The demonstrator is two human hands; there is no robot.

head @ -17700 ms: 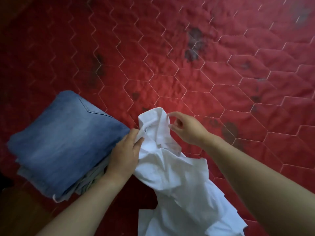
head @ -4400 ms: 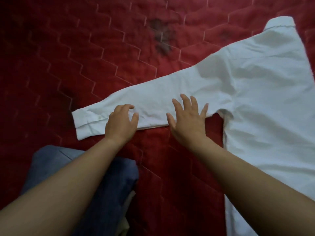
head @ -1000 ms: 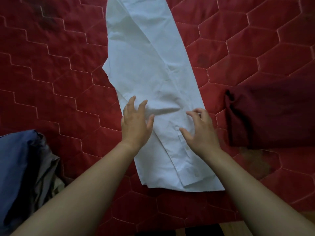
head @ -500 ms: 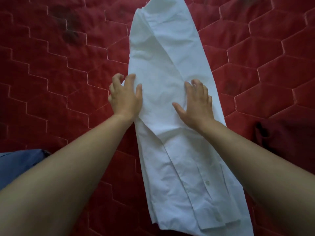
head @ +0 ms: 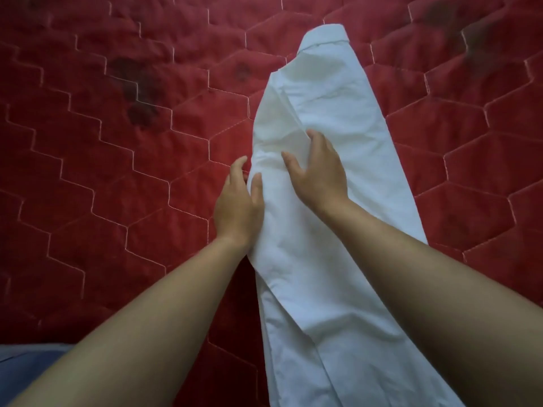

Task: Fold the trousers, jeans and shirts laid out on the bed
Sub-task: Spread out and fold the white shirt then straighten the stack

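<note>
A white shirt [head: 338,118] lies on the red quilted bed as a long narrow strip, folded lengthwise, its collar end at the far top. My left hand [head: 238,204] rests at the strip's left edge, thumb on the cloth, fingers reaching under or beside the edge. My right hand [head: 318,168] lies on top of the shirt's middle, fingers bent into a bunched fold of cloth. Whether either hand pinches the fabric is hard to tell. My forearms cover the shirt's lower part.
The red quilt [head: 117,186] with hexagon stitching fills the view, with dark blotches at upper left. A corner of blue denim [head: 26,362] shows at the bottom left edge.
Both hands have slid toward the shirt's left edge and closer together. The view has shifted left and up; the dark red garment at right is out of frame.
</note>
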